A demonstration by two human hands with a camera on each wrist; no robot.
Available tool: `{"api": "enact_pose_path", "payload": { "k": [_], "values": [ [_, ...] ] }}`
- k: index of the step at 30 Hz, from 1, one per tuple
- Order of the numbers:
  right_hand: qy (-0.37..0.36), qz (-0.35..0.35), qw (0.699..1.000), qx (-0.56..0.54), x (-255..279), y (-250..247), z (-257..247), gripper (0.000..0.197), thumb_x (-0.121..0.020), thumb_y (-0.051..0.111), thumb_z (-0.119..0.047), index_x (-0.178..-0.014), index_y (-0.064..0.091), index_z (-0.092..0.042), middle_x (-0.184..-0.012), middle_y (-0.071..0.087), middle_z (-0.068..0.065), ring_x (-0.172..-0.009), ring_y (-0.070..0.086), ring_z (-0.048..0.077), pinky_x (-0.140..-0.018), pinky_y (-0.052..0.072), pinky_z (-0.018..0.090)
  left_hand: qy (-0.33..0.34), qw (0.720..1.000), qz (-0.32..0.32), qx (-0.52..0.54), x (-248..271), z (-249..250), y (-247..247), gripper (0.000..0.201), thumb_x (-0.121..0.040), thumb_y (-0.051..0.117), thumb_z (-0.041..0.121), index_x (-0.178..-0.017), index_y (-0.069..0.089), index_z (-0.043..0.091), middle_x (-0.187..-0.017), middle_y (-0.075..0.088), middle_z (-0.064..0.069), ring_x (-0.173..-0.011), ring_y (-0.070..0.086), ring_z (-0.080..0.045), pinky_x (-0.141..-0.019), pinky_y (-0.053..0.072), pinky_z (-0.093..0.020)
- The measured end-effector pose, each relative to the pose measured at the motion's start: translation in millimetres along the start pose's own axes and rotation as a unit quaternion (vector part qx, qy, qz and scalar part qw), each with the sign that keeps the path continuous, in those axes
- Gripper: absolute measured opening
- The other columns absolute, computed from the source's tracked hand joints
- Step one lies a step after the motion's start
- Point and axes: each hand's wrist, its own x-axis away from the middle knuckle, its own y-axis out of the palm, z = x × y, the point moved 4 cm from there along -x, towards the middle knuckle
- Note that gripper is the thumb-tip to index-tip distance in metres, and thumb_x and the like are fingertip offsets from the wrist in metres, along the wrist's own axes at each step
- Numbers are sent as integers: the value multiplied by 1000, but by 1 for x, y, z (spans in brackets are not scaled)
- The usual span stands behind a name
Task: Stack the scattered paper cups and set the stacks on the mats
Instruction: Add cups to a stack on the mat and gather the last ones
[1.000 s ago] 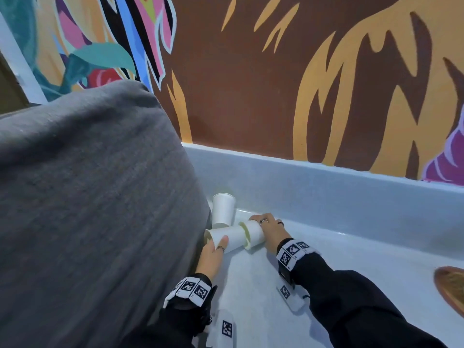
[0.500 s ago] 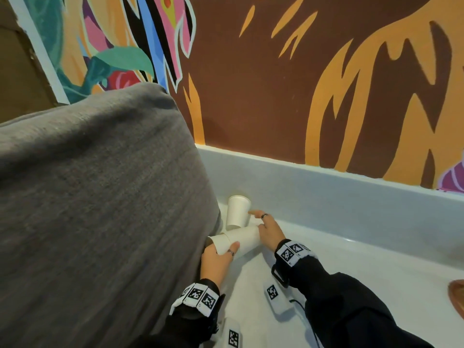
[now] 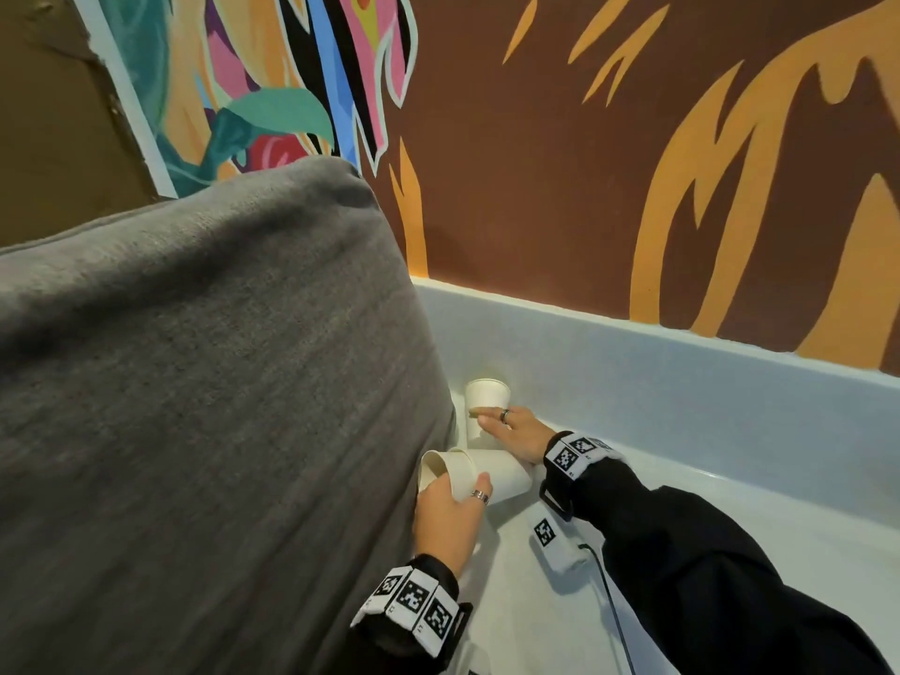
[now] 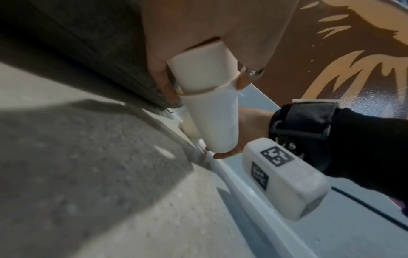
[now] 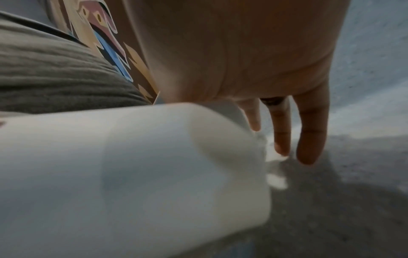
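The left hand (image 3: 450, 516) grips a stack of two nested paper cups (image 3: 479, 472) lying on its side on the pale worktop (image 3: 730, 528), thumb and fingers curled round the open end beside the grey cushion (image 3: 195, 406). The right hand (image 3: 516, 431) rests its extended fingers against a single upright cup (image 3: 484, 399) standing near the worktop's raised back edge, just beyond the stack. The right fingers (image 5: 311, 129) appear straight; whether the thumb closes on that cup cannot be determined.

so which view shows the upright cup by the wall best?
Head view: the upright cup shows its rim and side, right hand on it. Right wrist shows only a sliver; left wrist hides it behind the nested cups.
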Motion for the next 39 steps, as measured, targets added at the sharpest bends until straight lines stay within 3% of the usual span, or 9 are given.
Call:
{"api": "enact_pose_path", "payload": {
  "k": [8,11,19,24,30,33,35,37,39],
  "values": [
    [66,45,986,144,39,-23,3,26,-90,50,-39,-108,53,-21,-118,47,12,-98,52,29,-85,44,29,-14,999,-7,-34,3,4,-2,14,-87,64,21,-97,53,22,-95,62,-1,-97,61,-23,-89,50,-33],
    [42,52,988,136,57,-34,14,9,-88,56,-22,-97,55,-26,-111,51,14,-92,58,32,-75,44,28,-15,999,-7,-37,4,9,-3,13,-87,62,20,-96,53,19,-96,62,-5,-96,60,-27,-87,50,-33],
    [8,110,994,27,131,-67,37,42,-89,56,-9,-126,45,-26,-120,52,10,-104,57,29,-89,44,30,21,1000,-5,8,1,38,-4,12,-91,54,11,-102,48,11,-106,60,-16,-93,55,-28,-74,36,-22],
    [14,214,961,-177,198,-111,26,21,-96,45,-12,-112,43,-25,-98,49,1,-74,48,15,-55,41,14,31,999,-28,0,-2,82,8,46,-97,45,21,-138,36,2,-137,46,-16,-116,46,-26,-95,33,-28],
    [0,264,910,-319,272,-146,2,19,-97,39,-24,-111,50,-31,-97,50,5,-71,45,21,-62,37,26,57,991,-99,66,26,138,32,54,-99,40,32,-145,32,5,-150,35,-9,-136,36,-25,-115,24,-37],
    [-21,259,905,-336,304,-156,-13,20,-97,37,-23,-112,50,-29,-96,49,5,-70,44,21,-63,37,26,59,984,-148,82,48,156,48,30,-98,41,37,-108,58,15,-136,49,-5,-111,51,-19,-98,37,-34],
    [-35,256,902,-345,323,-162,-21,22,-97,37,-23,-114,49,-28,-97,48,5,-69,44,20,-62,37,27,58,978,-170,111,69,170,58,24,-98,42,39,-79,50,26,-91,52,7,-79,49,-8,-77,38,-31],
    [-48,251,905,-339,345,-166,-31,24,-97,35,-23,-116,49,-27,-97,47,4,-69,43,20,-62,37,27,64,971,-189,130,90,185,67,29,-99,40,38,-71,44,29,-74,43,12,-68,42,-3,-67,34,-25],
    [-61,243,913,-321,363,-167,-42,24,-98,34,-24,-117,48,-26,-95,47,4,-68,43,19,-63,38,26,83,960,-228,137,113,200,77,37,-99,38,41,-86,63,18,-84,61,3,-82,56,-13,-74,40,-25]
  ]
}}
